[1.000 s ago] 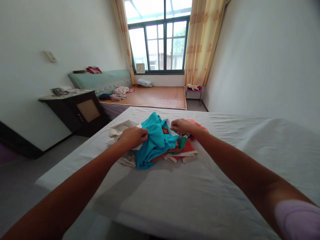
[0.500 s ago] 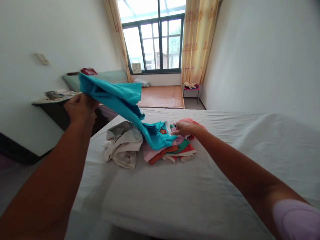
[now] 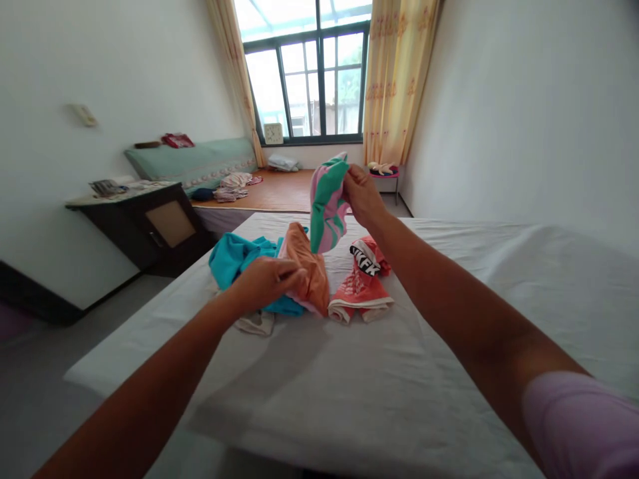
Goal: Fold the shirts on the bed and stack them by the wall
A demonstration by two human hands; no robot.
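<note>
A small pile of clothes lies on the white-sheeted bed [image 3: 449,279]. My right hand [image 3: 360,191] is raised above the pile and grips a green-and-pink garment [image 3: 327,205], which hangs down from it. My left hand [image 3: 264,282] is closed on an orange garment [image 3: 309,269] at the left of the pile. A teal shirt [image 3: 234,256] is heaped just behind my left hand. A red-and-white garment [image 3: 362,293] with a black printed band lies on the sheet to the right. A beige cloth [image 3: 255,322] peeks out under my left hand.
A dark bedside cabinet [image 3: 150,226] stands left of the bed, with papers on top. Beyond is a second bed with a bamboo mat [image 3: 284,189], a green headboard cushion and some clothes. A window with yellow curtains [image 3: 394,80] and a small stool [image 3: 383,174] fill the far wall.
My left hand dropped the teal shirt to the left of the pile and took the orange garment. My right hand lifted the green-and-pink garment off the pile.
</note>
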